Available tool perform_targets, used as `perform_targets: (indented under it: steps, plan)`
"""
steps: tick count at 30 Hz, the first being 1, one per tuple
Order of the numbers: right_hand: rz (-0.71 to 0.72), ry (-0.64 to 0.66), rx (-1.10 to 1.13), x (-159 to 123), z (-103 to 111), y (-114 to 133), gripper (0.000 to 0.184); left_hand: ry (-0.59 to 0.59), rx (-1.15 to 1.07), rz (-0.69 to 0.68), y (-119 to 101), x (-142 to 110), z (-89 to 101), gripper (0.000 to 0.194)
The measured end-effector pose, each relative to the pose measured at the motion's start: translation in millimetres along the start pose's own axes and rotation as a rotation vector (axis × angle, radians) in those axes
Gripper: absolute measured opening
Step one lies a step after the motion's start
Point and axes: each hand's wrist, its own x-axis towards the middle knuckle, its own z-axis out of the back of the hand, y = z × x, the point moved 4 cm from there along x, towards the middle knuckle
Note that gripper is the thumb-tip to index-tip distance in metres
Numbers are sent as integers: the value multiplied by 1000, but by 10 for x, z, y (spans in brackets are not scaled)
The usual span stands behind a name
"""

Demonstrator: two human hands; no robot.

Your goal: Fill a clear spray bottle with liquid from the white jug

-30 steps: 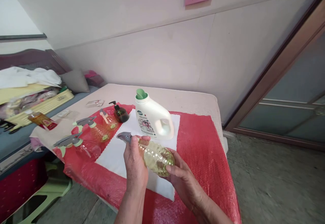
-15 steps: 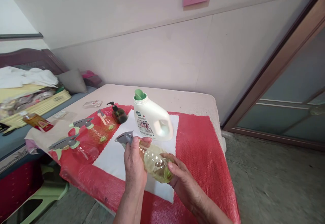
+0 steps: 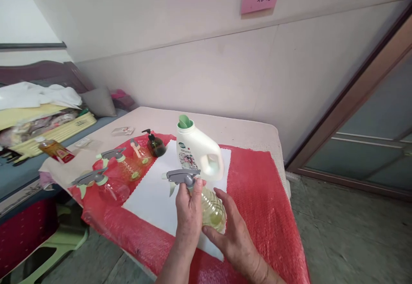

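**Spray bottle held upright, trigger head seated on its neck**

The left hand (image 3: 189, 209) wraps around the upper body of a clear spray bottle (image 3: 210, 209) with yellowish liquid, thumb and fingers closed on it just under the grey trigger head (image 3: 182, 176). The right hand (image 3: 233, 236) cups the bottle's lower side, fingers spread against it. The bottle is held just above the white sheet (image 3: 151, 198) on the red mat (image 3: 257, 189), near the front edge of the surface.

Judging by how things lie, the head looks fitted on the neck; whether it is screwed tight cannot be told. Behind stands a white jug (image 3: 199, 153) with its green spout open. To the left lie two more spray bottles (image 3: 112, 181), a small pump bottle (image 3: 139, 151) and a dark pump bottle (image 3: 156, 144), all untouched.

Both forearms come up from the lower edge, wrists close together, left palm facing right.
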Motion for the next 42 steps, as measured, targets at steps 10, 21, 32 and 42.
perform_targets:
  steps: [10,21,32,42]
  plan:
    - [179,-176,-324,13,-10,31,70,226,-14,-2,33,-88,-192,40]
    - [-304,-470,-194,546,724,-405,81,288,-37,66,18,33,-69,36]
    - [-343,-501,-448,1797,905,-1199,39,239,-44,109,-23,217,123,36]
    - [-375,-541,-498,1787,848,-1193,69,304,-22,127,-2,196,62,34]
